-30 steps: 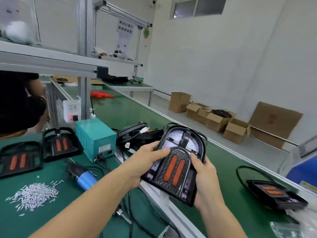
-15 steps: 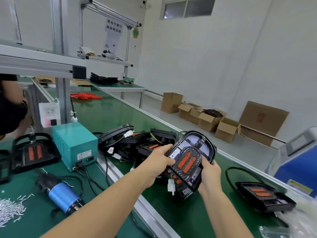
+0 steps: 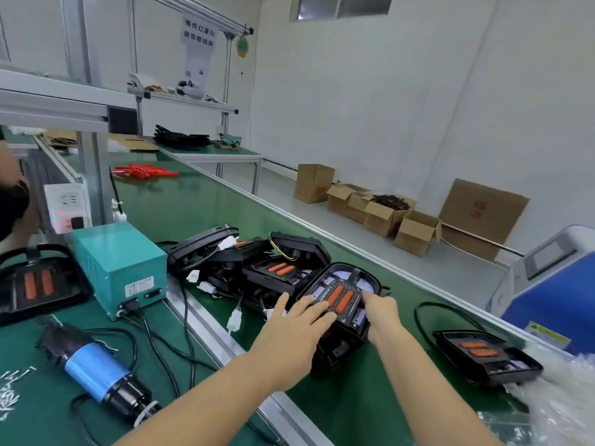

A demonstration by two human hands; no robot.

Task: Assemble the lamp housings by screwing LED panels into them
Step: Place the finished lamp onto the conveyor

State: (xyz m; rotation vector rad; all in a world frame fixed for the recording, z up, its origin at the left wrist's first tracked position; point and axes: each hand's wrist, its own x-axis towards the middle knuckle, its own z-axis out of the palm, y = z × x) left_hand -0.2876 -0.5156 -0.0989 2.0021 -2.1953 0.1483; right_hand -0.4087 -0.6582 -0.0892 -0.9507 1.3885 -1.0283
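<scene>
A black lamp housing [image 3: 346, 286] with an LED panel and two orange strips [image 3: 338, 297] lies tilted on the green conveyor belt [image 3: 193, 204], leaning against a pile of similar housings [image 3: 277, 268]. My left hand [image 3: 296, 329] rests on its near left side with fingers straight and spread. On the housing's right edge, my right hand [image 3: 381, 317] grips it with curled fingers. Its lower end is hidden behind my left hand.
A blue-bodied electric screwdriver [image 3: 96, 371] lies at the lower left, cabled to a teal power box [image 3: 119, 262]. More housings sit at the left [image 3: 35, 284] and right [image 3: 483, 358]. Loose screws [image 3: 8, 394], a blue machine [image 3: 553, 297] and plastic bags [image 3: 563, 397] border the bench.
Both hands carried the housing forward and down from in front of me onto the belt beside the pile. My left hand's fingers have straightened on top of it.
</scene>
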